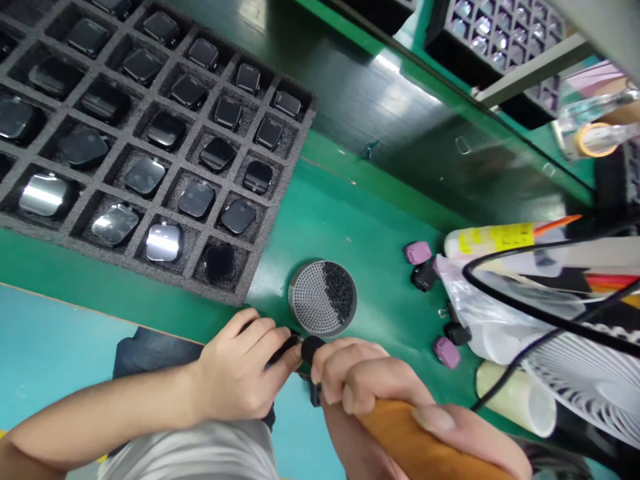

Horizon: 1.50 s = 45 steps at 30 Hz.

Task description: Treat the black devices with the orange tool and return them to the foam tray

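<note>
Left hand (240,370): pinched shut on a small black part (286,348), it seems.
Right hand (370,380): wrapped around an orange handle (415,437).
Open room: green counter (370,213), above the hands.

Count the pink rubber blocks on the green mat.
2 pink blocks: one above the plastic bag, one below it; more may be hidden behind the bag.

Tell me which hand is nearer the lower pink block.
Right. The right hand, gripping an orange handle, is a short way from the pink block and not touching it. The left hand is farther off, on the far side of the right hand.
</note>
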Motion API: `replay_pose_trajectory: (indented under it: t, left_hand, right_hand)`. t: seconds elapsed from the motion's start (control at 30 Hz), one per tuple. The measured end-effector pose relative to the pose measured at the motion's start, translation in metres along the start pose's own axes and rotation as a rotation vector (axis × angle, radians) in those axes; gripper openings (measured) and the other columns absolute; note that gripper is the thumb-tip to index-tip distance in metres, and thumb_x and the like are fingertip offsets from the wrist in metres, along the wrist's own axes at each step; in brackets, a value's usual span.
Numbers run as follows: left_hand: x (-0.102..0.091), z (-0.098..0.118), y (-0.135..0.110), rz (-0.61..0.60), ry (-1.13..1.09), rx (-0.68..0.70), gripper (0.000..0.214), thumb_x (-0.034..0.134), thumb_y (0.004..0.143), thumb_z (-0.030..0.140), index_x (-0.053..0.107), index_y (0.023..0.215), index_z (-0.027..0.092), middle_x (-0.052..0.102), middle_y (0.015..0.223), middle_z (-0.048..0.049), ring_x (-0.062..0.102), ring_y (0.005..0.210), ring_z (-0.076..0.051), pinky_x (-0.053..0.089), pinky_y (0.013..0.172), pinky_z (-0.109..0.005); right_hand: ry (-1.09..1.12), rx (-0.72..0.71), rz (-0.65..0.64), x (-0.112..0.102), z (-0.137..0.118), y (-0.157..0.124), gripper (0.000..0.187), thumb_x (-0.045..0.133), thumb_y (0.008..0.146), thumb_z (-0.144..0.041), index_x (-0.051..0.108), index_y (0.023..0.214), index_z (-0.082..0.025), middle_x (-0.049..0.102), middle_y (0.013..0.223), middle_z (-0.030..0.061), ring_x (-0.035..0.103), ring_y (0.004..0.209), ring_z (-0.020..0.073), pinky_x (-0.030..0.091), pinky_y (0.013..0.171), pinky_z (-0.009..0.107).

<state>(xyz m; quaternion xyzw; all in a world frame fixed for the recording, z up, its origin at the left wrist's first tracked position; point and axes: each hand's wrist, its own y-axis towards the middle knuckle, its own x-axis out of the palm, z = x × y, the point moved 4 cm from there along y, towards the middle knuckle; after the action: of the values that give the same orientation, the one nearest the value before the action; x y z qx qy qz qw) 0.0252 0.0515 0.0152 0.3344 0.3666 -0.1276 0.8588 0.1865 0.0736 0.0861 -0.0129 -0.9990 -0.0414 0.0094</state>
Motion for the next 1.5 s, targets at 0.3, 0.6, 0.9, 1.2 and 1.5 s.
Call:
replay_pose_trajectory:
  t: [0.3,0.6,0.9,1.2,1.5]
  left_hand:
    - [0.003,0.0,-0.003,-0.028,0.029,-0.015,0.02,0.067,0.105,0.023,0.079,0.12,0.019,0.079,0.111,-0.0082,0.066,0.1,-0.026,0.049,0.099,-0.046]
    - [-0.001,-0.001,-0.007,-0.15,0.015,0.112,0.04,0.048,0.107,0.016,0.076,0.134,0.01,0.073,0.15,-0.0125,0.065,0.128,-0.032,0.045,0.112,-0.054]
    - [0.002,0.001,-0.006,-0.132,0.074,0.035,0.029,0.071,0.11,0.038,0.077,0.127,0.015,0.079,0.126,-0.0098,0.068,0.116,-0.027,0.048,0.111,-0.047]
    - [-0.001,-0.001,-0.008,-0.102,0.004,0.013,0.023,0.069,0.108,0.027,0.077,0.128,0.016,0.079,0.132,-0.01,0.069,0.123,-0.029,0.049,0.112,-0.048]
    - [0.003,0.0,-0.003,-0.061,0.014,-0.017,0.022,0.075,0.106,0.033,0.079,0.123,0.019,0.08,0.124,-0.0081,0.072,0.116,-0.026,0.051,0.107,-0.045]
  right_hand:
    - [0.121,-0.273,0.153,-0.002,0.007,-0.003,0.053,0.039,0.108,-0.073,0.067,0.129,-0.033,0.065,0.085,-0.0006,0.063,0.065,0.0186,0.058,0.057,0.043]
    - [0.182,-0.205,0.315,-0.019,0.011,0.002,0.068,0.035,0.101,-0.086,0.072,0.122,-0.033,0.065,0.085,0.0,0.061,0.066,0.0191,0.053,0.057,0.041]
    - [0.192,-0.245,0.279,-0.016,0.019,0.0,0.078,0.025,0.1,-0.09,0.069,0.126,-0.031,0.064,0.088,-0.0006,0.059,0.068,0.0177,0.052,0.059,0.04]
    - [0.164,-0.292,0.278,-0.02,0.011,-0.002,0.066,0.032,0.106,-0.08,0.068,0.124,-0.027,0.065,0.086,0.0004,0.06,0.065,0.0174,0.052,0.055,0.041]
    - [0.087,-0.344,0.17,-0.014,0.015,-0.013,0.024,0.049,0.111,-0.044,0.062,0.129,-0.037,0.065,0.082,-0.0036,0.061,0.059,0.0175,0.056,0.053,0.039]
